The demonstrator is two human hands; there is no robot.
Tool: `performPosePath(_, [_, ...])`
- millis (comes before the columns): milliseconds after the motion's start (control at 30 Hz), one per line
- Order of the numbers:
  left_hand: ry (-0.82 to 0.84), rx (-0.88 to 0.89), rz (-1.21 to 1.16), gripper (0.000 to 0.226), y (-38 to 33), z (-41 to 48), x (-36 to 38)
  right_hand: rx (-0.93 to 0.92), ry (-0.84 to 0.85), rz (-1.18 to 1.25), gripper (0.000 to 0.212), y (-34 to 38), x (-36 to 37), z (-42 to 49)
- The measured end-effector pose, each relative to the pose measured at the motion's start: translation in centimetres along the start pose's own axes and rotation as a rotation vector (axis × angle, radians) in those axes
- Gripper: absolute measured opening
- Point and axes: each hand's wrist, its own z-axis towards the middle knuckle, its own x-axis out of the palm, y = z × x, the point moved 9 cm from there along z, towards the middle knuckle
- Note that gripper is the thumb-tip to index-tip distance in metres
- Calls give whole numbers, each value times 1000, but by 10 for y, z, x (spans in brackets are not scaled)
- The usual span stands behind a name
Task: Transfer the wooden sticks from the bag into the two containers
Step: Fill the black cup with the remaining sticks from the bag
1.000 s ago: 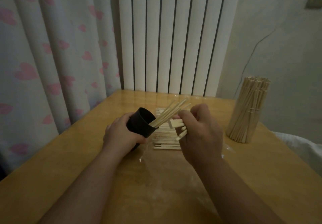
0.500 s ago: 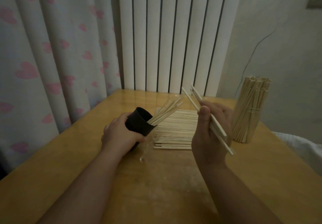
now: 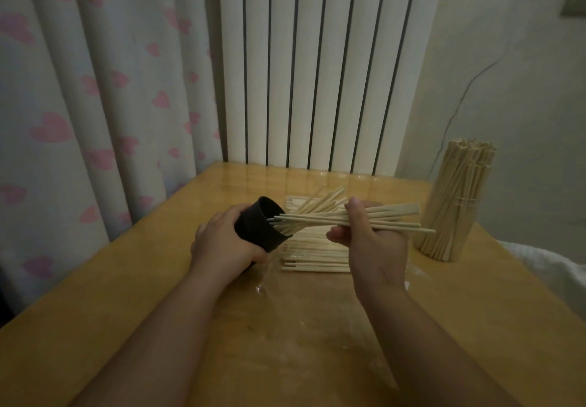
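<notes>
on the left, your left hand [image 3: 225, 245] is wrapping its grip around the black cup [image 3: 258, 227], tipping its mouth toward the right so that sticks can slide in lengthwise rather than drop from above. a few sticks are already leaning out of that mouth. in the middle, your right hand [image 3: 371, 245] is pinching a small bunch of sticks [image 3: 402, 219] between thumb and fingers. it is holding them nearly level with their tips at the cup's rim, probably lining them up to go in. below the hands, the remaining pile of sticks [image 3: 310, 257] is lying flat in the clear bag [image 3: 279, 283] on the table [image 3: 111, 305]. far right, a packed upright bundle [image 3: 453, 207] is standing well apart. it is seemingly the filled second container, though its wall is hard to make out.
</notes>
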Motion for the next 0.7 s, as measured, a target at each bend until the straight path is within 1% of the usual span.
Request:
performPosePath(67, [7, 0, -5, 92, 0, 0, 0, 15, 28, 5, 18, 0, 2, 3])
performPosePath(133, [17, 7, 7, 91, -1, -1, 1, 63, 107, -60, 11, -6, 8, 7])
performPosePath(200, [20, 19, 29, 91, -3, -1, 1, 162, 171, -59, 22, -19, 13, 9])
performPosePath(233, [19, 19, 36, 92, -3, -1, 1, 203, 183, -3, 26, -24, 14, 9])
performPosePath(267, [17, 17, 39, 92, -3, -1, 1, 232, 178, 84, 26, -26, 15, 10])
performPosePath(333, [15, 15, 32, 93, -2, 0, 1, 279, 134, 288, 19, -28, 14, 11])
performPosePath(400, [16, 18, 22, 94, -2, 0, 1, 316, 81, 362, 18, -32, 10, 12])
performPosePath(500, [23, 16, 32, 95, -2, -1, 1, 277, 59, 219, 19, -34, 5, 13])
performPosePath(567, [26, 13, 35, 96, -2, -1, 1, 236, 50, 120, 25, -33, 2, 12])
performPosePath(633, [27, 13, 30, 95, -2, -1, 1, 218, 41, 79, 29, -31, 0, 13])
performPosePath(700, [31, 13, 23, 95, -2, -2, 2, 219, 2, 68, 28, -29, -4, 14])
